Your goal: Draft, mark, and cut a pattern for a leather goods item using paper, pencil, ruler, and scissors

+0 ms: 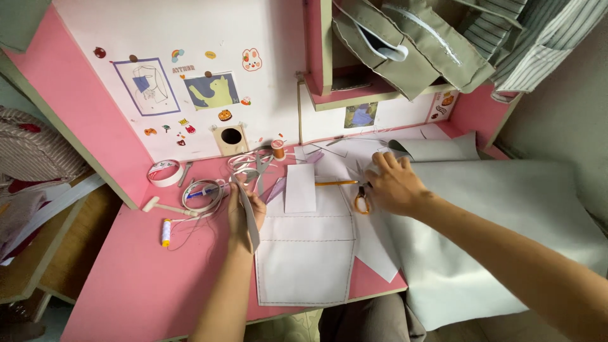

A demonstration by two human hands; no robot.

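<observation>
Pink tabletop [133, 278] bearing a stitched white pattern piece [307, 253]. Left hand [244, 212] grips a grey fabric strip [250, 218] at its left edge; right hand [396, 187] lies flat, fingers spread, beside orange-handled scissors [361, 199] on grey fabric [506, 221].

Left arm: I reached it straight forward from below, forearm bare.
Left hand [244, 209]: my fingers were curled closed, knuckles up.
Right arm: it came in from the lower right, stretched diagonally.
Right hand [396, 183]: palm down, fingers spread flat.
</observation>
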